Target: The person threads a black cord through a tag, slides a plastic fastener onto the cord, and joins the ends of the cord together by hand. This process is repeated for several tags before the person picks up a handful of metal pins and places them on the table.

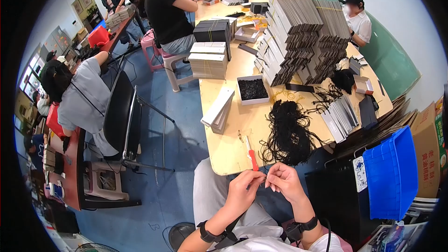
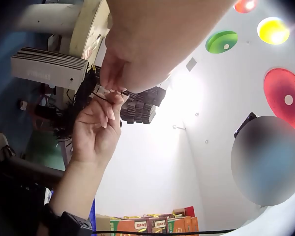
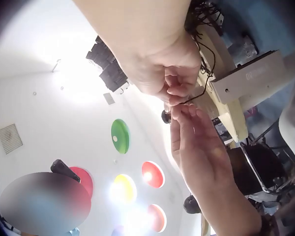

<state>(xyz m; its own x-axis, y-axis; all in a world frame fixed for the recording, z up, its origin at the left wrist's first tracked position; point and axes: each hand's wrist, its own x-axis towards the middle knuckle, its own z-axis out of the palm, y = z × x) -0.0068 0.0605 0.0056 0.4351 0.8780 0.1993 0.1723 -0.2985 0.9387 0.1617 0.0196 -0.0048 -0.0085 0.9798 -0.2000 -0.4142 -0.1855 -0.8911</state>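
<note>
Over the table's near edge, my left hand (image 1: 243, 190) and right hand (image 1: 285, 183) meet at the fingertips. Between them they pinch a thin black cord (image 3: 209, 73), which loops away past the fingers in the right wrist view. The cord's end is mostly hidden by the fingertips. Just beyond the hands lies a thick bundle of black cords (image 1: 289, 133), spread loosely on the tabletop. A red-handled tool (image 1: 252, 157) with a pale blade rests beside it, left of the bundle.
On the table (image 1: 219, 154) stand a few white slabs (image 1: 219, 112), a white box of small black pieces (image 1: 253, 101) and tall stacks of grey boards (image 1: 291, 14). A blue bin (image 1: 389, 177) is at right. Several people work around the room; a black chair (image 1: 123, 116) stands left.
</note>
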